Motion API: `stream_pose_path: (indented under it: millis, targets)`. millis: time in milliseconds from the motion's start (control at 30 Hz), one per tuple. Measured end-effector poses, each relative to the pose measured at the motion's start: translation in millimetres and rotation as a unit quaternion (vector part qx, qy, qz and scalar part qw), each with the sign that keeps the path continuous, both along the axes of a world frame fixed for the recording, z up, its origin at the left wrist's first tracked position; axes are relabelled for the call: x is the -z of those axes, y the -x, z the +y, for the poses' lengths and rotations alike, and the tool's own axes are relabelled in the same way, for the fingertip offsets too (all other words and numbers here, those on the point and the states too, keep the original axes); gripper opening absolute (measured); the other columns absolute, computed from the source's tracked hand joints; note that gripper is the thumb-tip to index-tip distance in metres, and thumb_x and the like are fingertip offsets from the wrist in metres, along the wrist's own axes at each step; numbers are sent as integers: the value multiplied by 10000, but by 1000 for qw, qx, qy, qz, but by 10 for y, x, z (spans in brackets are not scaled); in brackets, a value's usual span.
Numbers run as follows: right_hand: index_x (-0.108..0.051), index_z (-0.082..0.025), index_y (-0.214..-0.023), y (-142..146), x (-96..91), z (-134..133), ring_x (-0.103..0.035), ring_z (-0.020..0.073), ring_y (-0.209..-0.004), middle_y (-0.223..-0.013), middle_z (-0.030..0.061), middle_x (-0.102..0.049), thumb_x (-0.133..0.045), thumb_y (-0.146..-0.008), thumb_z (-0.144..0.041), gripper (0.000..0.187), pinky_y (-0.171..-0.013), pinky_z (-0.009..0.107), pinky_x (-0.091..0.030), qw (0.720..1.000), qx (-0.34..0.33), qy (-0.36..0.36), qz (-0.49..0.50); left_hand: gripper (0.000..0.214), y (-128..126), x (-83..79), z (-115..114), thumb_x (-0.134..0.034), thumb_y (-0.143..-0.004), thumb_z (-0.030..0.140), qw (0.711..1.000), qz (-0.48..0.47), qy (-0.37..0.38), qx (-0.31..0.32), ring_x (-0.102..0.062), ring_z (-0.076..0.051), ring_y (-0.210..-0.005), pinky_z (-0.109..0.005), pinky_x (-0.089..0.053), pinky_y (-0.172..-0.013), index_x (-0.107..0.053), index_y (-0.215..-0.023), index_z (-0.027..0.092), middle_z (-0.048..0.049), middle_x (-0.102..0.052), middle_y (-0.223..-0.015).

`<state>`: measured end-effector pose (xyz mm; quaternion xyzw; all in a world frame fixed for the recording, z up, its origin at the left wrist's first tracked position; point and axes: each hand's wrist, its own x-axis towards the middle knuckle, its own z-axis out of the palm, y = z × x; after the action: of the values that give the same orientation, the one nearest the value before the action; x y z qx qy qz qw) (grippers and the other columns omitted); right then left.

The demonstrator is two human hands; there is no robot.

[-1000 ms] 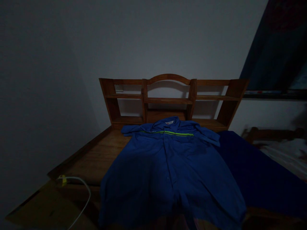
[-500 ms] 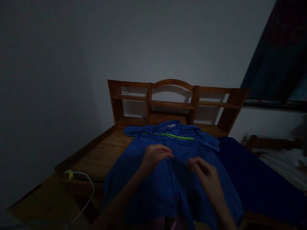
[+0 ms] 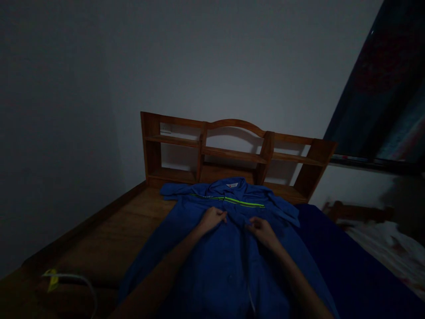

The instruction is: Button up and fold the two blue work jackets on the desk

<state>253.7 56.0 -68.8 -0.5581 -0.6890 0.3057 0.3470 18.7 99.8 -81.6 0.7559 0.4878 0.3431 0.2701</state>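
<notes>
A blue work shirt [image 3: 206,261] with a yellow-green stripe across the chest lies spread out, collar away from me, on a wooden bed. My left hand [image 3: 212,218] rests on the shirt's chest just left of the front placket, fingers curled and pinching the cloth. On the right side of the placket my right hand [image 3: 260,229] also has its fingers closed on the fabric. Both forearms reach in from the bottom edge. The room is dim.
A wooden headboard with open shelves [image 3: 232,153] stands against the wall behind the shirt. Dark blue bedding [image 3: 352,266] covers the right side of the bed. A white cable with a yellow tag [image 3: 66,281] lies at the lower left. Bare wooden slats [image 3: 116,235] show on the left.
Both hands came into view from below and moved forward up the shirt to its chest, where they now grip the fabric on either side of the placket. The view shifted slightly downward.
</notes>
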Motion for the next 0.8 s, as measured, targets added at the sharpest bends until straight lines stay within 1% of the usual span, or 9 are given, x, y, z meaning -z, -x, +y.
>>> stream_pose_path:
  millis: [67,100,200,300,400,533,667,733,800]
  targets:
    - [-584,-174,-792,-139,-123,178,-491,114,-507,-579,-35,-546,-670,-671,-427,293,-500,229,-338,994,-16,59,95,420,-33,43,7,-493,-821,486,997,-1,14,72,-550,-122,-586,-200,-359,-564,-726,-773,140,-20,-657,-648]
    - [-582,-173,-768,-179,-177,248,-484,109,-499,-574,-37,-548,-696,-648,-447,320,-500,229,-341,988,-29,89,121,386,-53,60,5,-546,-790,488,993,0,27,114,-557,-120,-597,-195,-363,-559,-723,-825,146,-17,-665,-680]
    - [-601,-167,-741,-202,-251,385,-511,110,-526,-618,-22,-593,-768,-580,-446,363,-529,233,-366,974,-87,154,145,399,-92,83,-11,-718,-649,479,975,15,59,213,-583,-120,-657,-188,-384,-579,-706,-910,178,-9,-675,-761]
    - [-627,-160,-781,-160,-159,450,-562,129,-586,-692,1,-636,-797,-560,-410,375,-588,248,-406,949,-156,205,181,452,-79,51,-16,-792,-559,463,959,30,74,271,-593,-126,-726,-200,-413,-649,-694,-906,191,-11,-680,-830]
    - [-629,-173,-831,-128,16,479,-593,139,-626,-727,1,-649,-787,-590,-375,352,-631,255,-430,929,-164,222,246,422,-51,0,-5,-784,-577,465,946,32,88,310,-587,-128,-756,-210,-422,-686,-685,-876,184,-16,-679,-851]
    - [-629,-173,-846,-115,136,485,-591,129,-627,-739,0,-654,-767,-626,-304,292,-622,238,-428,920,-174,219,276,372,-50,-25,-9,-758,-617,470,949,53,93,297,-564,-122,-727,-203,-406,-641,-682,-823,170,-12,-667,-799]
    - [-646,-157,-841,-128,90,464,-601,138,-677,-759,12,-658,-764,-627,-298,283,-652,239,-438,923,-188,207,264,325,-81,-25,-38,-759,-634,417,955,52,105,273,-571,-122,-706,-199,-404,-626,-680,-816,158,-10,-656,-750]
    - [-651,-161,-850,-146,57,452,-596,133,-663,-771,14,-662,-760,-632,-326,295,-640,235,-438,926,-177,215,255,289,-118,-50,-29,-760,-629,368,964,46,119,235,-584,-124,-689,-198,-412,-613,-674,-796,148,-11,-652,-721]
    - [-653,-161,-827,-170,43,451,-579,119,-625,-745,7,-656,-764,-624,-352,300,-615,226,-432,927,-157,227,254,265,-176,-101,8,-748,-624,337,975,38,158,150,-578,-116,-597,-199,-412,-553,-656,-770,136,-4,-636,-643]
